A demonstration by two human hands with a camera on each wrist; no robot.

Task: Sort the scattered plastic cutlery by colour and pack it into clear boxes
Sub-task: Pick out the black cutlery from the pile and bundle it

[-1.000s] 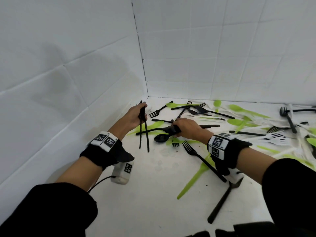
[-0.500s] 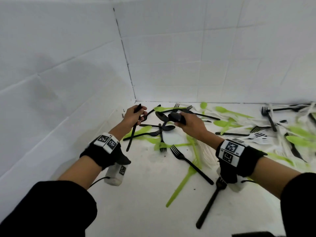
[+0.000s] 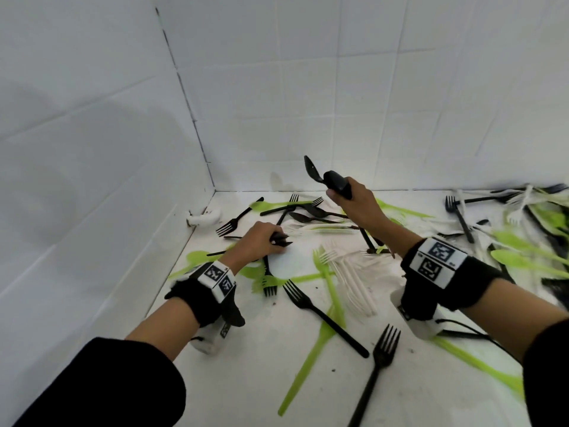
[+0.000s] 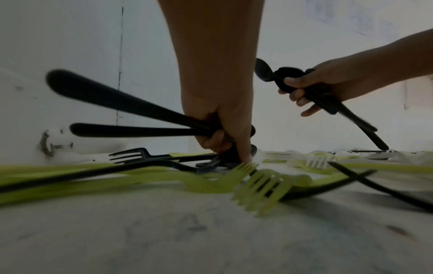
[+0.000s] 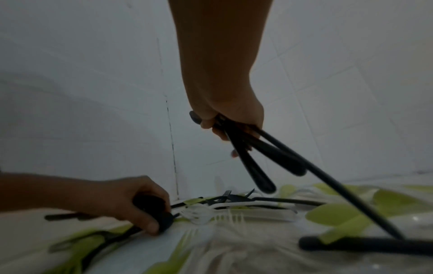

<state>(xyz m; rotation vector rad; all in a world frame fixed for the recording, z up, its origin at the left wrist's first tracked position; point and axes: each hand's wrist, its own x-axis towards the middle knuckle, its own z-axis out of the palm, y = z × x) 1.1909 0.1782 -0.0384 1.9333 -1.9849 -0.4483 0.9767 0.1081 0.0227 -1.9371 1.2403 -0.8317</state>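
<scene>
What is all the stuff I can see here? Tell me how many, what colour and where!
Black cutlery: many forks and spoons, black, scattered on the floor.
Green cutlery: many, lime green, scattered among the black.
White forks: several, white, middle of the floor.
Held black bunch: a few, black, lifted in the right hand.
Held black handles: at least two, black, in the left hand.
Walls: white, behind and left.
Wrist bands: two, black and white.
Hands: left hand low, right hand raised.

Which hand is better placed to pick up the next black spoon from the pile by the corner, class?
Probably the left hand: it is down at the pile, gripping black cutlery there. The right hand is raised above it, holding black spoons.
</scene>
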